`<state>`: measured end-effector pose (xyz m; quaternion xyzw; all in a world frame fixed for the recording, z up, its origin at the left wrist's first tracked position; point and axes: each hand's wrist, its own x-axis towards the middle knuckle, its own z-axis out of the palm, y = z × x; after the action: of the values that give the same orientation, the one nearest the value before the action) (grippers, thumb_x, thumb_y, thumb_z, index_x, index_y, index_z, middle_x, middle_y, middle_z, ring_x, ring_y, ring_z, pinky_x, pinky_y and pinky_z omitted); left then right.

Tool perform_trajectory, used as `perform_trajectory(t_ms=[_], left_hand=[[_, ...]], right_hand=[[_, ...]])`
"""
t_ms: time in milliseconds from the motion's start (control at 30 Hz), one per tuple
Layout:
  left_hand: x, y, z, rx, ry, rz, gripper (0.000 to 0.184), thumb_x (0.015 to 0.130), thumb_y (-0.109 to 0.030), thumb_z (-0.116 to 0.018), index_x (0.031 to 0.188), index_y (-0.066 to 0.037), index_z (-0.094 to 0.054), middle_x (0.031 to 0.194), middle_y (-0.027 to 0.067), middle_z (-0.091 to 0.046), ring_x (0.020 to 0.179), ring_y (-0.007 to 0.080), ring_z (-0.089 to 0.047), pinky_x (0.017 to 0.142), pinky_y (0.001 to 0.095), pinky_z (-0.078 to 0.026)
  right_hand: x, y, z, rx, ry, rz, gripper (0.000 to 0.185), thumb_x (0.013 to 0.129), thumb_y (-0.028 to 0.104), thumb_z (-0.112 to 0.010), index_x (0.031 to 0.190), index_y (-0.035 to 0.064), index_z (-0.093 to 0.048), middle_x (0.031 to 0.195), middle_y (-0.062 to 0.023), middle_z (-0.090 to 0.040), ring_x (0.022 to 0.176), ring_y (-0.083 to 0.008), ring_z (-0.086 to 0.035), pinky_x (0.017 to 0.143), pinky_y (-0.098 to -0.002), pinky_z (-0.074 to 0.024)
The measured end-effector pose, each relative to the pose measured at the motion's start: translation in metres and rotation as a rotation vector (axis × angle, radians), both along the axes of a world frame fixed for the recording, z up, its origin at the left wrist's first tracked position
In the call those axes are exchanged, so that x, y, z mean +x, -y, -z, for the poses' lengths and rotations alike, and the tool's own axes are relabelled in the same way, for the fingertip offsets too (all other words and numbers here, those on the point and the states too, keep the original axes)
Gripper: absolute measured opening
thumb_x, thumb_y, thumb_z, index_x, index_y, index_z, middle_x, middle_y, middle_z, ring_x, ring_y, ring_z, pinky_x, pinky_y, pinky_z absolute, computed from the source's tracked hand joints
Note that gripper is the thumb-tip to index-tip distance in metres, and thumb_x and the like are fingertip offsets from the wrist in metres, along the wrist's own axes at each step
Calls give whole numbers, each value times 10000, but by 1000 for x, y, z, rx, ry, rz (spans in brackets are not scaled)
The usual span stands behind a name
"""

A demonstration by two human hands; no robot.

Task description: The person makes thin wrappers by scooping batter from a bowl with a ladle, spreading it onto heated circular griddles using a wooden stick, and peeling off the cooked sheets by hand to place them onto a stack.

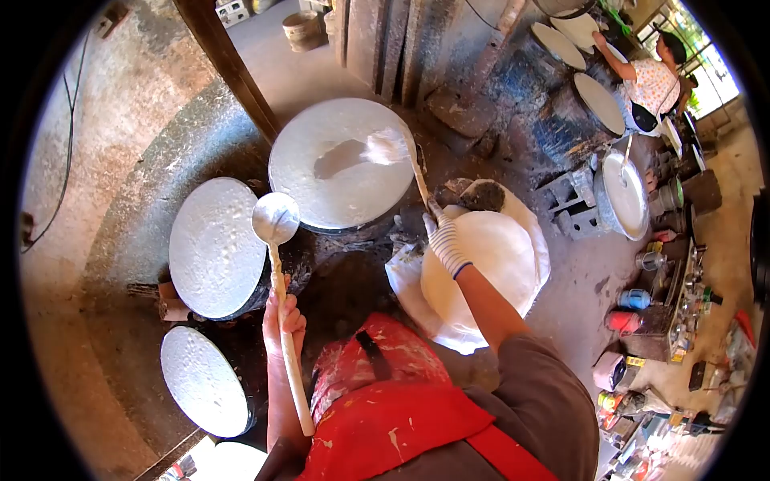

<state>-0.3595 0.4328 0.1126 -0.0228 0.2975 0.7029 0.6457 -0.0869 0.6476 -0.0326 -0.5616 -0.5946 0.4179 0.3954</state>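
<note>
Reading the head view: the right hand (pixel 441 234) (gloved) grasps a long-handled tool (pixel 420 178), its axis running up-left over the large white disc (pixel 325 200), upper centre, nearer this hand; the left hand (pixel 285 321) grasps a ladle (pixel 275 220), bowl topmost, centre-left. Count: one of each; two smaller discs (pixel 216 247) at left.

My apron (pixel 393 433) is red, blotched with white; my glove (pixel 446 240) is white, banded with darker stripes; my ladle (pixel 276 218) is silvery, its handle (pixel 294 375) cream; my sleeve (pixel 539 397) is plain brown.
</note>
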Motion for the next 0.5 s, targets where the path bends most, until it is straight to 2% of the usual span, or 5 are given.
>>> perform_trajectory(t_ms=[200, 300, 433, 467, 500], left_hand=[[-3, 6, 4, 58, 66, -25, 391, 942, -246, -373, 1256, -17, -326, 652, 12, -415, 390, 47, -356, 387, 174, -328], [-4, 6, 1, 51, 68, -8, 365, 926, -239, -414, 1231, -41, -374, 642, -4, -414, 384, 42, -338, 376, 166, -292], [-9, 13, -5, 44, 26, -22, 369, 926, -240, -414, 1232, -37, -372, 638, -4, -406, 381, 39, -333, 374, 165, -295], [-12, 15, -5, 54, 24, -21, 367, 927, -240, -414, 1229, -37, -373, 639, -5, -408, 379, 37, -332, 375, 165, -297], [-13, 16, -4, 60, 23, -20, 365, 927, -241, -413, 1227, -36, -374, 639, -5, -409, 378, 34, -331, 376, 164, -300]], right_hand=[[-75, -18, -26, 298, 357, -95, 309, 831, 238, -502, 1113, 121, -540, 845, -210, -589, 738, -371, -573, 666, -430, -456], [-87, -20, -55, 205, 558, -255, 344, 821, 253, -507, 1144, 136, -519, 829, -200, -594, 737, -362, -576, 655, -438, -453], [-25, -13, -25, 129, 396, 46, 312, 851, 218, -496, 1143, 113, -517, 874, -216, -600, 744, -325, -588, 667, -396, -457], [-21, -14, 15, -146, 36, 94, 306, 861, 202, -495, 1151, 105, -513, 857, -186, -604, 722, -271, -573, 658, -360, -456], [-27, 9, -7, -11, 60, 33, 287, 872, 193, -502, 1136, 82, -519, 821, -137, -593, 688, -203, -531, 642, -306, -451]])
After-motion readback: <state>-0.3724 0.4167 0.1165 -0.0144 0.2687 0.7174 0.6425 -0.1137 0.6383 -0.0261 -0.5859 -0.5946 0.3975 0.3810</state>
